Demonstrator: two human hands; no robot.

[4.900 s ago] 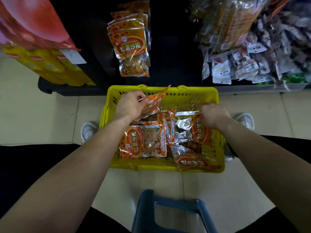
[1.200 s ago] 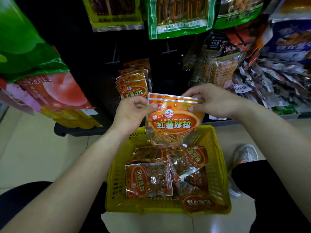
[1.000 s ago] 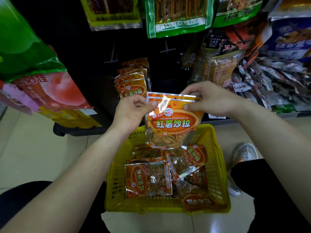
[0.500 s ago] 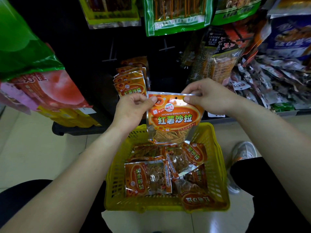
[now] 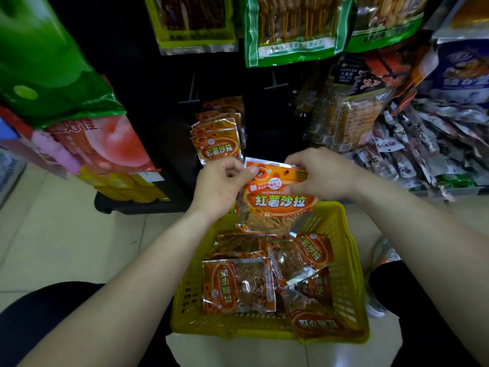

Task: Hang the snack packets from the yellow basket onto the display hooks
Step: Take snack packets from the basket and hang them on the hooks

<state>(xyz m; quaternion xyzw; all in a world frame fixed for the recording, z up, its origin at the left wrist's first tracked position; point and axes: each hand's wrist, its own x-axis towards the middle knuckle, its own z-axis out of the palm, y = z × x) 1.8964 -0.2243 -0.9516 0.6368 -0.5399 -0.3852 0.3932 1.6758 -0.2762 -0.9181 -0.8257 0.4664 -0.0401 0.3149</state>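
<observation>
An orange snack packet hangs upright between my hands above the yellow basket. My left hand pinches its top left corner and my right hand pinches its top right edge. Several more orange packets lie in the basket on the floor. A row of the same packets hangs on a hook of the dark display, just above and left of the held one. Two bare hooks stick out higher up.
Green packets hang along the top. Dark and brown packets crowd the right, with a heap of small sachets on a shelf. Large green and pink bags hang left. My shoe rests beside the basket.
Over the last seconds both hands lifted a packet out of the basket and turned it upright. In the last half second it has stayed roughly in place, right of the hanging row.
</observation>
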